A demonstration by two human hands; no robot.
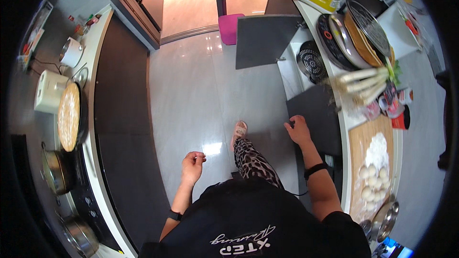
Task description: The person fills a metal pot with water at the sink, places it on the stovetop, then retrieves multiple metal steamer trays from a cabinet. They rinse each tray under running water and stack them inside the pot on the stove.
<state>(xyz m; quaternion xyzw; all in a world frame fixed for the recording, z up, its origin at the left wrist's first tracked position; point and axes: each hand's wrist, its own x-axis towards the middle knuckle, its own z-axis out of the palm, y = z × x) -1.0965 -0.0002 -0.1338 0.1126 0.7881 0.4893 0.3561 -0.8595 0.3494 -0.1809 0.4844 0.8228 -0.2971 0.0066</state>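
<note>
My left hand (193,166) is held over the tiled floor with its fingers curled in. Nothing shows in it. My right hand (298,130) hangs in front of the dark cabinet front below the right counter. Its thumb and fingers are bent with a gap between them, and no object is visible there. Beside it, on the counter, a wooden board (355,150) bears a heap of white flour (377,150) and several dough balls (373,182). A bunch of leeks or large scallions (365,82) lies beyond the board.
An open cabinet door (267,41) juts into the walkway at the front right, near a pink stool (229,28). A perforated steamer pan (311,61) sits inside. On the left counter stand a flour-dusted round board (69,116), a lidded pot (55,172) and a steel pot (80,236).
</note>
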